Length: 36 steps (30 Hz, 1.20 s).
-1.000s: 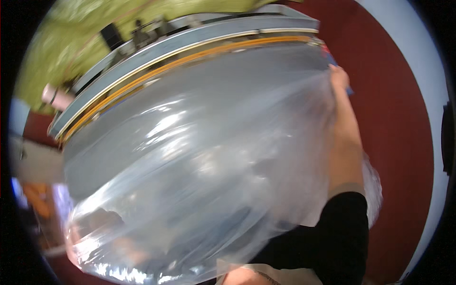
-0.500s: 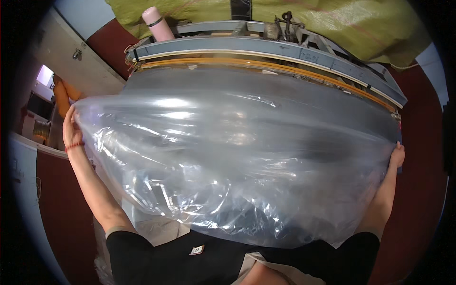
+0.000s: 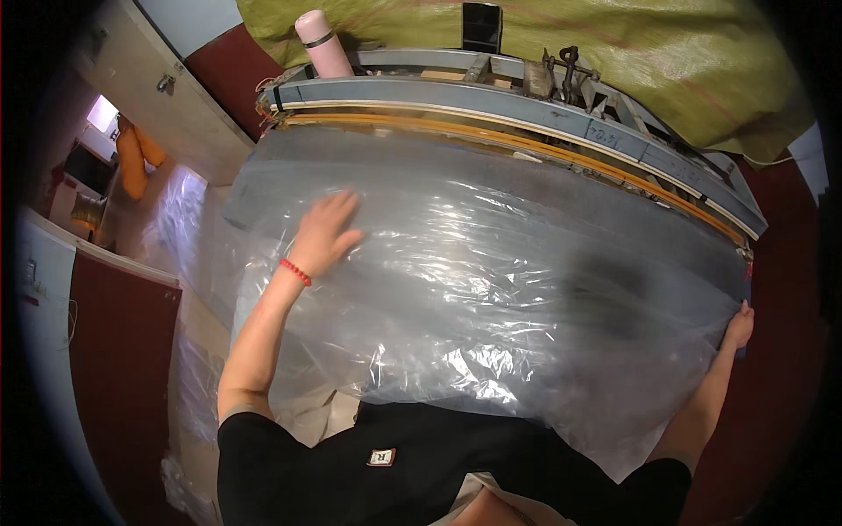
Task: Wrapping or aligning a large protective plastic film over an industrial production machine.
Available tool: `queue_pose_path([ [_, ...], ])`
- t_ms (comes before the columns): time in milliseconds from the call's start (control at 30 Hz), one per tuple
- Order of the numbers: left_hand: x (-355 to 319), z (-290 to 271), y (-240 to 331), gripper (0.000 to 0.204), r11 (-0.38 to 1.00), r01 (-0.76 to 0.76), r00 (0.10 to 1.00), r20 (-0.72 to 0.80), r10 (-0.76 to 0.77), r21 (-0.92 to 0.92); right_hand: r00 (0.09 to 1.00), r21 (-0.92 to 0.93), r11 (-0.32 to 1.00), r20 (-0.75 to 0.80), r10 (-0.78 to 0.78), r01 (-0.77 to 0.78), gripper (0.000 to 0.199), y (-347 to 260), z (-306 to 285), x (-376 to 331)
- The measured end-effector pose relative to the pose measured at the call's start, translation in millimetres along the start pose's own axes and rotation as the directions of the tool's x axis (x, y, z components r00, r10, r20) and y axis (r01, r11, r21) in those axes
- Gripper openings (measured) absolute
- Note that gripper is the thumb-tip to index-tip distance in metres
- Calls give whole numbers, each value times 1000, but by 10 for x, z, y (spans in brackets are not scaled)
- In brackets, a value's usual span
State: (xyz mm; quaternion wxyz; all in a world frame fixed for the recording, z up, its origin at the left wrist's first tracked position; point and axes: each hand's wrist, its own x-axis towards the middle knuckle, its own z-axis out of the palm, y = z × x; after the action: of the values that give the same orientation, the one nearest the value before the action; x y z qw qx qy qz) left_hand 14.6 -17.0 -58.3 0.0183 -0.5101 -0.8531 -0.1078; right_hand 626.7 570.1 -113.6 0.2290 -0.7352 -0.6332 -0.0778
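A wide sheet of clear plastic film lies wrinkled over a dark grey table surface and hangs down toward my body. My left hand, slightly blurred, is over the left part of the film with its fingers stretched out; whether the palm presses on it I cannot tell. A red bead bracelet circles that wrist. At the far right, my right hand pinches the film's edge beside the table's right end.
Behind the table runs a grey metal frame with orange strips along it. A pink flask and a metal clamp are at the back, before a yellow-green woven sheet. More clear film hangs at left, near an open door.
My left hand has let go of the film's left corner and moved right, over the sheet. The film, stretched up before, now lies lower and flatter. My right hand keeps its hold, slightly lower.
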Motion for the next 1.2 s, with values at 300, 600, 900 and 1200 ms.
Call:
queue_pose_path([
  [300,520,225,-155,53,987,23,993,-118,-4,162,999,134,991,-18,36,-33,50,87,107,107],
  [600,966,358,-237,21,990,117,901,-428,-73,77,983,832,531,182,13,-161,39,862,297,442],
  [900,1253,445,-509,11,909,207,778,-503,-377,-362,981,959,266,49,185,-99,30,328,-284,296],
  [1200,1551,724,-1326,22,652,160,589,-459,-666,-741,954,737,651,-293,65,182,25,-1041,511,226],
])
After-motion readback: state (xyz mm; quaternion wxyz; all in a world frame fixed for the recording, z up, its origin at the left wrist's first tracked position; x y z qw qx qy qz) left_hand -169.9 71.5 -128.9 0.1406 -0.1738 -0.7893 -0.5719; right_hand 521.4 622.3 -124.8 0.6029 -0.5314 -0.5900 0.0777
